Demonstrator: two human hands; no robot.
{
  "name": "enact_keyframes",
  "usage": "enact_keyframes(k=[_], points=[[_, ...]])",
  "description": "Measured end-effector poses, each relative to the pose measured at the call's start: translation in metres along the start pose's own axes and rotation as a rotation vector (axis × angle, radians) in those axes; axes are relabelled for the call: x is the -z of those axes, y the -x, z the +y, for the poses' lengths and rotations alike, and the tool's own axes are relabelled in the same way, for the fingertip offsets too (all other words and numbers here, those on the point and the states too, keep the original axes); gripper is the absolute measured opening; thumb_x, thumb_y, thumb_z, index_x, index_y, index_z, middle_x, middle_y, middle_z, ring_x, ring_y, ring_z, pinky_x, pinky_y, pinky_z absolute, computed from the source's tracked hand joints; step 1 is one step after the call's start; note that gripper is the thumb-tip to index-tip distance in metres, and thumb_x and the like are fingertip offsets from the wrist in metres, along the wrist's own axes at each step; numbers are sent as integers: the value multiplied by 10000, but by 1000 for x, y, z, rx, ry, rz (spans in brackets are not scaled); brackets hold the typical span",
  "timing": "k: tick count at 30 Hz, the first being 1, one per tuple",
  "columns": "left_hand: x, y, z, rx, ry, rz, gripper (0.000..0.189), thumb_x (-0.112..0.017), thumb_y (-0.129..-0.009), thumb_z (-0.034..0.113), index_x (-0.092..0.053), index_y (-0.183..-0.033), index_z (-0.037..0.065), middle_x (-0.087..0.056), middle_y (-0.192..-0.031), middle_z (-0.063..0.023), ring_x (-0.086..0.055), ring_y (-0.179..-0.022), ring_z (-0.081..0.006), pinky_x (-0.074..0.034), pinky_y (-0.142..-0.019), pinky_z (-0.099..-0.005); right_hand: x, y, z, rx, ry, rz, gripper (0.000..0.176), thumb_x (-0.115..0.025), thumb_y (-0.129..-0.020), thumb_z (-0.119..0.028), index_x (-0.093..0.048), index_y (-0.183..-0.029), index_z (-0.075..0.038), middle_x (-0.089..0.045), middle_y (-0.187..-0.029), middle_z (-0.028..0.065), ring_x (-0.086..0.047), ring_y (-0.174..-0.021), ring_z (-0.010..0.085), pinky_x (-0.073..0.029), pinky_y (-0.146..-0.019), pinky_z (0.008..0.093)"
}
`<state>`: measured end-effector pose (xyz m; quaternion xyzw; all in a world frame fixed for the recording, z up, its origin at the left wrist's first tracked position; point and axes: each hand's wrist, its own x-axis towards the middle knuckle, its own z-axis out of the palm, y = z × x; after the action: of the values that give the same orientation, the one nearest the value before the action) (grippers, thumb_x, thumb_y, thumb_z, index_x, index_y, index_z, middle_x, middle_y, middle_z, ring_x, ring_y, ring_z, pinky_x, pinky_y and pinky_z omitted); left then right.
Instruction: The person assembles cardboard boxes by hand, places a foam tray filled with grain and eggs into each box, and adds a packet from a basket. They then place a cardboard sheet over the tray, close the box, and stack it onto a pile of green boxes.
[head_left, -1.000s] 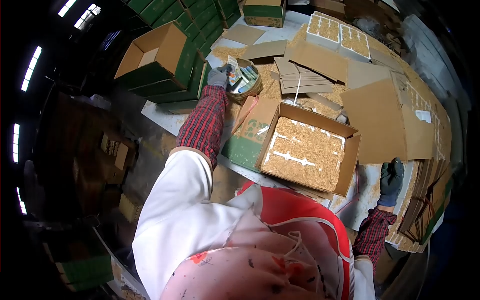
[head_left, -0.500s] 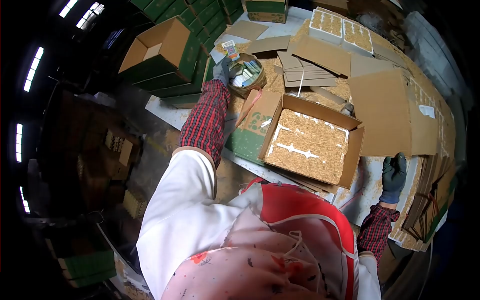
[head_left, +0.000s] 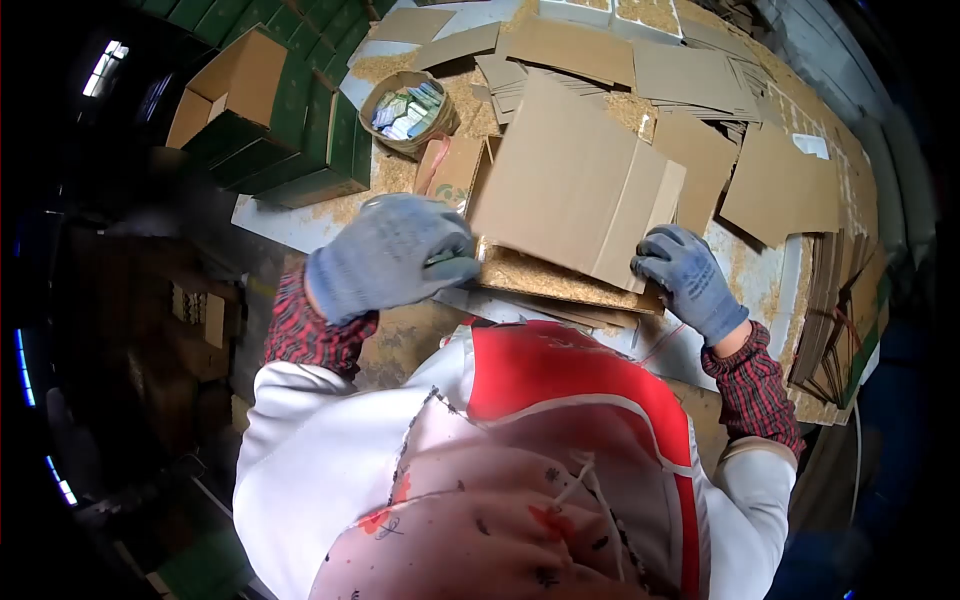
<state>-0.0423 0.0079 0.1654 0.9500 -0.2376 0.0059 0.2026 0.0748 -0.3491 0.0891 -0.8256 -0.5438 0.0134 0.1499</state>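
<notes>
A flat cardboard sheet point(head_left: 565, 170) lies tilted over the open carton, whose front part shows shavings point(head_left: 550, 278) inside. My right hand point(head_left: 690, 275), in a grey-blue glove, grips the sheet's right end near its front corner. Beside the carton's left front corner is my left hand point(head_left: 390, 255), gloved too, with its fingers curled toward the thumb; whatever may be between them is hidden. Behind it stands a round basket point(head_left: 440, 125) filled with small packets and cards.
Green cartons point(head_left: 310, 145) are stacked at the left, one with its flaps open point(head_left: 235, 90). Loose cardboard sheets point(head_left: 570, 45) cover the back and right of the table. White trays of shavings point(head_left: 650, 15) sit at the far edge. Upright cardboard point(head_left: 815, 300) leans at the right.
My left hand has come back from the basket to the carton. My right hand has taken hold of a cardboard sheet and brought it left over the carton. The view has shifted.
</notes>
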Motion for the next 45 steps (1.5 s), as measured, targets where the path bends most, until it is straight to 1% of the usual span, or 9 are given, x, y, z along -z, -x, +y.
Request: enact_keyframes(k=[8,10,17,21,26,36,39,42,45], points=[[-121,-74,16,-6,-369,-226,510,-668,-797,172,-534,-1288,150,-516,-1251,-146,-543,-1134,-308,-500,-900,-483,-40,-44,-6,89,276,-800,163,-643,-755,-168,-749,-871,-127,-698,-892,96,-667,-882,292,-523,-784,392],[-132,-85,8,242,-283,-492,490,-671,-788,163,-546,-1262,141,-537,-1185,-129,-559,-1060,-324,-459,-955,-489,-26,-40,0,135,116,-692,272,-667,-763,-226,-704,-1003,-102,-669,-990,120,-655,-931,300,-512,-822,417],[-84,-47,-23,206,108,379,299,-609,-921,182,-625,-1198,72,-633,-1135,-128,-618,-1053,-234,-501,-903,-374,-21,-50,-8,-203,-433,-260,316,-658,-834,-238,-612,-1039,-2,-615,-1041,166,-601,-974,380,-480,-888,415],[-161,5,-95,498,813,452,394,-510,-998,231,-517,-1319,3,-586,-1254,-175,-568,-1165,-308,-440,-1024,-374,-39,2,29,-646,-602,920,187,-654,-935,-132,-664,-1058,8,-671,-962,40,-595,-822,110,-494,-768,261],[-180,-16,-46,835,667,312,1060,-626,-769,724,-277,-1510,50,-355,-1502,-225,-319,-1414,-342,-257,-1170,-405,-143,-9,27,-626,-1195,642,544,-373,-1055,-342,-322,-1494,-25,-426,-1466,106,-409,-1329,213,-324,-1105,348],[-57,25,-57,584,1004,407,745,-732,-859,381,-423,-1430,16,-525,-1363,-138,-439,-1328,-224,-370,-1087,-331,-40,-77,-33,-638,-1209,522,545,-593,-952,-220,-409,-1416,0,-537,-1338,144,-573,-1143,224,-478,-967,358],[-21,70,-127,237,1331,1072,527,-681,-905,191,-491,-1361,7,-534,-1343,-89,-462,-1296,-174,-411,-1049,-306,5,-146,-40,-384,-1712,481,415,-537,-980,-230,-501,-1311,17,-601,-1229,120,-605,-1109,211,-513,-950,361],[68,163,-209,515,239,1590,618,-688,-907,251,-428,-1410,2,-493,-1398,-133,-468,-1297,-238,-364,-1108,-394,-12,-230,-6,-410,-1425,835,447,-492,-1019,-223,-480,-1379,41,-524,-1374,88,-490,-1254,178,-355,-1114,342],[105,233,-322,379,550,1809,705,-670,-910,427,-398,-1413,14,-601,-1210,-122,-559,-1104,-197,-448,-981,-353,0,-348,-34,-168,-1451,695,306,-585,-987,-308,-619,-1065,-15,-625,-1080,79,-622,-948,129,-539,-815,296]])
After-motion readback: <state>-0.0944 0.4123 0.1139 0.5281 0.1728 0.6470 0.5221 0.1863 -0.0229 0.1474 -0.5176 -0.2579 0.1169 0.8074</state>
